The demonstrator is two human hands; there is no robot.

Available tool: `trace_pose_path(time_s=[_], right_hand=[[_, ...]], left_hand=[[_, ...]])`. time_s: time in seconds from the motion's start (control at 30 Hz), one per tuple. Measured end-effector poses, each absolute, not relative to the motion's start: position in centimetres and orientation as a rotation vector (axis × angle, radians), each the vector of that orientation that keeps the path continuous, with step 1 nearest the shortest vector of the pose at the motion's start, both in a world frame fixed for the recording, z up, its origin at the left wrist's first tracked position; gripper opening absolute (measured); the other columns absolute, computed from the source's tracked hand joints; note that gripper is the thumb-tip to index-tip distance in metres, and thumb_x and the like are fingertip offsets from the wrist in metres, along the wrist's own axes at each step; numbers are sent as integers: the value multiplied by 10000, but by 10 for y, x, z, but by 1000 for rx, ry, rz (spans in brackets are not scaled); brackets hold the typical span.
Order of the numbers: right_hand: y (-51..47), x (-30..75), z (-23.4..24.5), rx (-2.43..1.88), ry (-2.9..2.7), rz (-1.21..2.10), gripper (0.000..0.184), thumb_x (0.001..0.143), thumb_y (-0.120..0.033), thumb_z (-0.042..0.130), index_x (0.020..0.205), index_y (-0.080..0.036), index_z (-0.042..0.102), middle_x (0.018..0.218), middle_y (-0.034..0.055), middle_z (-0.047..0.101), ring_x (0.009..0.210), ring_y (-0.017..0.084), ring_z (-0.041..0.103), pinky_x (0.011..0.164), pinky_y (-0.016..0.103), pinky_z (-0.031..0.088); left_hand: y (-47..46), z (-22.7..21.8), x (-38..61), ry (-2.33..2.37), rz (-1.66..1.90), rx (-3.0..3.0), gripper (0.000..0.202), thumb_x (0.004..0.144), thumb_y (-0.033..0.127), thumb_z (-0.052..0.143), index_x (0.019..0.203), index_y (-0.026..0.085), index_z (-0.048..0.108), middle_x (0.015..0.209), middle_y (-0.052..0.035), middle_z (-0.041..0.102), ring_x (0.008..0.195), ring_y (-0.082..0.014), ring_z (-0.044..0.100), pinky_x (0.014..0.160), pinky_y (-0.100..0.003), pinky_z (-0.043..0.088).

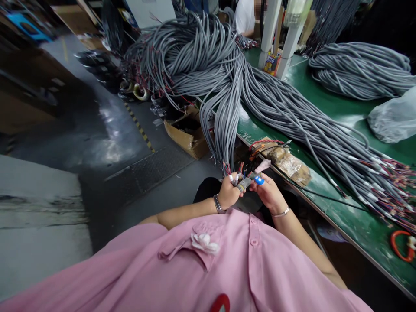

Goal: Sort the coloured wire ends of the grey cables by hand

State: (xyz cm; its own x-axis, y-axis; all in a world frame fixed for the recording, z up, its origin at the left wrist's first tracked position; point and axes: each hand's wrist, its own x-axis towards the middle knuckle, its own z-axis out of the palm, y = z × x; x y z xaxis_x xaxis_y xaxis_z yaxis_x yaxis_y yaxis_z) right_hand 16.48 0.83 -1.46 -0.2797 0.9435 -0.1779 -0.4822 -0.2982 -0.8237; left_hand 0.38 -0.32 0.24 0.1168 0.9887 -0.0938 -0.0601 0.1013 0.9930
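My left hand (228,193) is closed around several grey cable ends (234,177) with white bands and thin coloured wires fanning out. Its thumb has a grey-and-yellow covering. Close beside it, my right hand (269,193) is pinched near the wire ends; what lies between its fingers is too small to make out. A blue covering (259,180) wraps its thumb, and a pale pink covering (262,165) shows at another fingertip. Behind my hands, a bundle of grey cables (224,123) hangs over the table edge, its stripped ends close to my left hand.
Long grey cables (292,108) lie across the green table (351,216), ends to the right. A tape-wrapped block (289,162) sits at the edge. A coiled bundle (360,71), a plastic bag (394,115) and orange-handled tool (401,245) are rightward. A cardboard box (185,136) stands below.
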Motion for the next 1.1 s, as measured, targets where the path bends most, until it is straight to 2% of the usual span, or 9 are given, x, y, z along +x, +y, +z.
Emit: trace_pose_path(time_s=[0.1,0.3,0.47,0.6,0.8,0.9,1.0,1.1], right_hand=[[8,161,-14,-912,-844,1645,172,691,-282,808,787,-175,712,711,-12,652,603,94,530,603,226,449],[6,165,-19,-932,-927,1628,168,735,-313,772,775,-167,700,709,-4,657,624,105,565,635,234,476],[8,179,-23,-989,-1011,1654,210,759,-377,749,835,-187,700,745,-3,659,619,101,567,621,235,497],[8,180,-20,-1036,-1080,1568,200,720,-354,784,766,-182,694,679,-14,628,595,99,544,585,223,490],[13,170,-28,-1039,-845,1550,246,701,-383,796,727,-185,652,592,-42,576,519,81,490,545,219,485],[20,170,-27,-991,-613,1589,322,701,-482,772,767,-193,646,610,-43,576,512,80,481,535,221,497],[26,169,-21,-883,-541,1686,436,736,-630,666,831,-204,659,709,-8,630,552,98,520,556,242,516],[29,166,-16,-877,-670,1560,419,777,-618,634,814,-202,667,697,-5,628,549,101,507,550,237,489]], left_hand=[[-1,0,3,1093,1018,1216,303,769,411,690,713,156,535,525,30,555,402,-65,490,394,-169,373],[4,1,1,1036,780,1304,272,756,378,694,703,140,574,515,20,570,374,-62,476,368,-162,354],[5,1,0,1140,917,1236,330,791,447,654,697,145,559,523,20,573,381,-63,492,383,-170,363],[6,-1,1,1140,946,1219,387,810,486,629,655,145,531,531,11,578,395,-60,503,398,-170,376],[3,4,2,1040,895,1170,367,744,468,712,705,147,539,520,26,568,377,-61,480,371,-175,361],[3,9,3,1048,1034,1102,368,741,474,716,713,153,537,522,31,567,383,-63,484,380,-181,375],[7,14,7,1066,1160,1057,362,737,482,718,756,160,554,528,38,568,388,-63,484,388,-185,383],[12,16,13,1071,1186,1087,348,721,461,738,761,158,570,535,34,574,402,-67,499,398,-187,387]])
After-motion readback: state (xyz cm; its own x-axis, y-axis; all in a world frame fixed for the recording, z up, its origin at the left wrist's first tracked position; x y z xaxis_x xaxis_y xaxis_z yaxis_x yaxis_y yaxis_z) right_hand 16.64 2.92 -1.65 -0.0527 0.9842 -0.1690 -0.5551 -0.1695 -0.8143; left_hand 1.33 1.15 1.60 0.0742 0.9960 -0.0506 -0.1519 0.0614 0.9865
